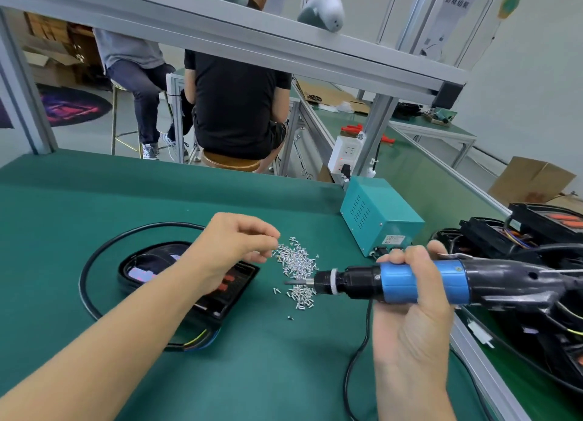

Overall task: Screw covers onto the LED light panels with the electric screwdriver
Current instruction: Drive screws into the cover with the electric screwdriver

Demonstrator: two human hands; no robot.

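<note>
While the right hand (413, 297) curls round the blue barrel of an electric screwdriver (419, 281), held level above the green bench mat (252, 373) with its bit pointing left, the left hand (233, 247) reaches over a scattered pile of small silver screws (298, 267). Its thumb and fingertips are drawn together at the pile's near edge; whether a screw is actually caught between them is too small to tell. The driver's bit tip hangs just above the lower part of the pile.

Partly hidden under the left forearm, a black LED light panel (151, 267) lies flat on the mat, its glossy end toward the left and a ribbed section with red parts toward the screws. A black cable (91, 263) loops around the panel, ending in coloured wires at the panel's near corner.

Behind the screws, at the bench's far right, stands a teal power supply box (375, 215), and a white socket strip (344, 155) is fixed to the aluminium frame post beyond it. More black lamp housings (504, 234) are stacked along the right edge.

Two people sit on stools with their backs turned at the next station, one in a black shirt (236, 105), one in grey (129, 51).
</note>
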